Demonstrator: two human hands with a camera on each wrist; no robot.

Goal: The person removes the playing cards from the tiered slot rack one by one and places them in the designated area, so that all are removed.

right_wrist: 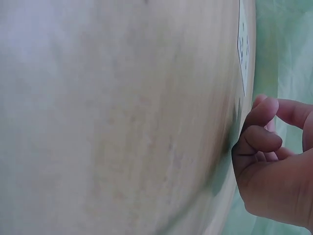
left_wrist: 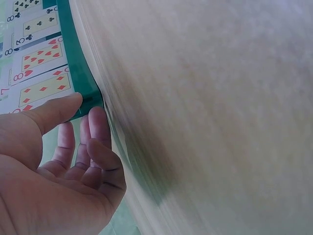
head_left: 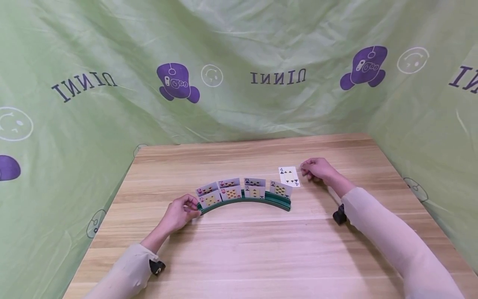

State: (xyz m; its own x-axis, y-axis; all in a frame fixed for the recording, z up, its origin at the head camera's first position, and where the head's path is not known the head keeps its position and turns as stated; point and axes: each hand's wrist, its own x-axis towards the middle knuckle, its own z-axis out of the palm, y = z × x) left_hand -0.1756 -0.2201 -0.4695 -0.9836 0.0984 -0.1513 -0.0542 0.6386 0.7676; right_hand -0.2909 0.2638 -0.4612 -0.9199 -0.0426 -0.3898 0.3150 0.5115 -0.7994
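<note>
A curved green card holder (head_left: 274,202) stands on the table with playing cards upright in two rows. Its front cards include a diamonds card (head_left: 210,199), an eight of hearts (head_left: 231,192) and a three of clubs (head_left: 255,192); at its right end is a black-suited card (head_left: 281,189). My left hand (head_left: 181,214) grips the holder's left end, thumb (left_wrist: 66,106) on the green edge and fingers beneath and beside it. A black-suited card marked 4 (head_left: 289,177) lies face up behind the holder's right end. Just right of it, my right hand (head_left: 317,169) hovers with fingers loosely curled, holding nothing.
The wooden table (head_left: 254,249) reaches back to a green printed curtain (head_left: 239,112) that also hangs along both sides. Black wrist cameras (head_left: 340,214) sit at the cuffs of the light sleeves (head_left: 388,236).
</note>
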